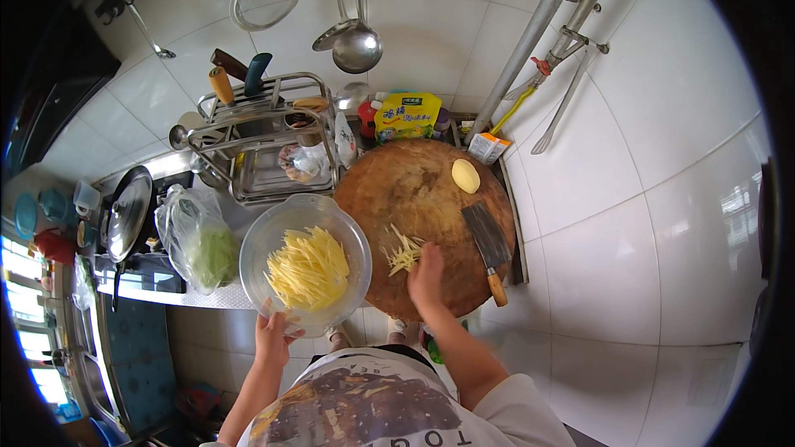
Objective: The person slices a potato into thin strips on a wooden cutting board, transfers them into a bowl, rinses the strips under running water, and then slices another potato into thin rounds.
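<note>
My left hand (272, 334) grips the near rim of a translucent plastic bowl (305, 206), which holds a heap of pale yellow potato strips (310, 268). To its right is a round wooden chopping board (397, 189). My right hand (427, 273), slightly blurred, is at a small pile of potato strips (404, 251) on the board; whether its fingers hold any cannot be told. A cleaver (486, 236) with a wooden handle lies at the board's right side, and a peeled potato (466, 176) rests near the far right edge.
Behind the board stand a yellow seasoning bag (407, 117) and a small carton (489, 148). A metal rack (261, 136) with knives is at the back left. Left of the bowl lies a plastic bag of green vegetables (208, 248), beside a lidded pan (130, 214). Metal pipes (528, 43) run up the tiled wall.
</note>
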The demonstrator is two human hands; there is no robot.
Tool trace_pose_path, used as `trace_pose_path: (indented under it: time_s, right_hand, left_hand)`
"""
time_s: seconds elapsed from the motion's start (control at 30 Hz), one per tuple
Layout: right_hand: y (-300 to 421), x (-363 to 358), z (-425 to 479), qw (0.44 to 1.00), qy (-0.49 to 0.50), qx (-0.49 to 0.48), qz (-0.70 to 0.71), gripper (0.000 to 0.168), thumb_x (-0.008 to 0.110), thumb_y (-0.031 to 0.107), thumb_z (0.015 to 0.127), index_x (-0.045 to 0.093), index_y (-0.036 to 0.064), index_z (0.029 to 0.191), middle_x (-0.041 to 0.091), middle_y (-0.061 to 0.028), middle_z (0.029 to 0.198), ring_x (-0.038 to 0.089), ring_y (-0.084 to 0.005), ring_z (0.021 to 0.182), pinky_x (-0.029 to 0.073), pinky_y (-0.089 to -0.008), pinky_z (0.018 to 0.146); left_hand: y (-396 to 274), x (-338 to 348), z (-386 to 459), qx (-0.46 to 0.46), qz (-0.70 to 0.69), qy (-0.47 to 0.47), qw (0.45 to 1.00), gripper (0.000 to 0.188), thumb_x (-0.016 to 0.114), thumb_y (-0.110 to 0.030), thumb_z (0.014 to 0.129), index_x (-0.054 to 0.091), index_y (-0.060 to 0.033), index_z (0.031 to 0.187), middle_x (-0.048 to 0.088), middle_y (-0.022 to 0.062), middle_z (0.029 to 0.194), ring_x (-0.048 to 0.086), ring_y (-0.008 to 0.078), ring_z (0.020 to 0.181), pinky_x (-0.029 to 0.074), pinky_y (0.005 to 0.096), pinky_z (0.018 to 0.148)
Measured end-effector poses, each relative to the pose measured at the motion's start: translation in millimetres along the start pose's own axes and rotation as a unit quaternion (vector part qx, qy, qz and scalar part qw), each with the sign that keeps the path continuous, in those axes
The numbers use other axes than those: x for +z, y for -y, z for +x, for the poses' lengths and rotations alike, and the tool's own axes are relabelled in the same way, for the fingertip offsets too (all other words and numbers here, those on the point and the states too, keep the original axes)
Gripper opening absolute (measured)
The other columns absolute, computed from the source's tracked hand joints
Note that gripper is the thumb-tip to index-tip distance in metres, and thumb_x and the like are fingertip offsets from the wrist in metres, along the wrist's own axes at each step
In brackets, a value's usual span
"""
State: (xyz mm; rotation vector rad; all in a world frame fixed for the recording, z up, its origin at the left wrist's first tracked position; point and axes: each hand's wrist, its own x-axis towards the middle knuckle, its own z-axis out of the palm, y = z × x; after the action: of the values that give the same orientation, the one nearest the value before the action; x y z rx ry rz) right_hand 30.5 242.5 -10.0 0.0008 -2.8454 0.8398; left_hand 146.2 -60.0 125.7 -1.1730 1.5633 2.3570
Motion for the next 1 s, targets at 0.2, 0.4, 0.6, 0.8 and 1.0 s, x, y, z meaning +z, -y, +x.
trace_pose_path:
  time_s: [0.2,0.4,0.6,0.8,1.0]
  right_hand:
    - [29.3,3.3,11.6,0.973,0.079,0.031,0.213,0.057,0.051,0.022,0.090,0.031,-0.005,0.136,0.032,-0.0253,0.140,0.028,-0.0402,0.132,0.024,-0.0476,0.108]
    - [39.9,-11.7,49.2,0.986,0.152,-0.046,-0.047,0.066,0.059,0.038,0.086,0.036,0.002,0.137,0.027,-0.0207,0.144,0.026,-0.0366,0.133,0.026,-0.0457,0.108]
    - [32.4,-4.5,12.0,0.982,0.084,-0.164,-0.049,0.039,0.060,0.016,0.082,0.056,0.004,0.119,0.045,-0.0145,0.129,0.042,-0.0333,0.118,0.037,-0.0453,0.097]
    - [-6.9,-13.5,30.8,0.974,0.116,-0.191,-0.034,0.012,0.053,0.008,0.082,0.061,0.003,0.088,0.056,-0.0134,0.100,0.053,-0.0307,0.092,0.047,-0.0381,0.073]
    - [7.9,-43.8,74.5,0.985,0.076,0.046,0.147,0.011,0.060,-0.004,0.072,0.068,0.000,0.079,0.062,-0.0147,0.081,0.061,-0.0264,0.069,0.049,-0.0323,0.062]
  left_hand:
    - [-0.9,1.7,1.0,-0.001,0.003,-0.009,1.000,0.051,0.048,-0.010,0.088,0.032,-0.0149,0.137,0.061,0.0093,0.104,0.064,0.0221,0.083,0.055,0.0349,0.057]
    - [-0.3,4.5,-2.0,0.008,0.005,-0.001,1.000,0.052,0.050,-0.011,0.088,0.033,-0.0167,0.137,0.061,0.0087,0.104,0.064,0.0218,0.085,0.055,0.0351,0.057]
    - [1.5,9.6,-6.8,-0.001,0.021,-0.007,1.000,0.054,0.052,-0.012,0.087,0.033,-0.0174,0.137,0.060,0.0063,0.102,0.062,0.0187,0.084,0.055,0.0341,0.058]
    - [3.2,21.2,-10.3,-0.006,0.042,-0.011,0.999,0.053,0.049,-0.011,0.086,0.035,-0.0180,0.136,0.056,0.0043,0.108,0.058,0.0160,0.087,0.057,0.0327,0.060]
    - [5.1,36.6,-13.3,-0.017,0.039,-0.012,0.999,0.051,0.047,-0.010,0.086,0.035,-0.0185,0.135,0.056,0.0038,0.109,0.058,0.0163,0.088,0.057,0.0320,0.059]
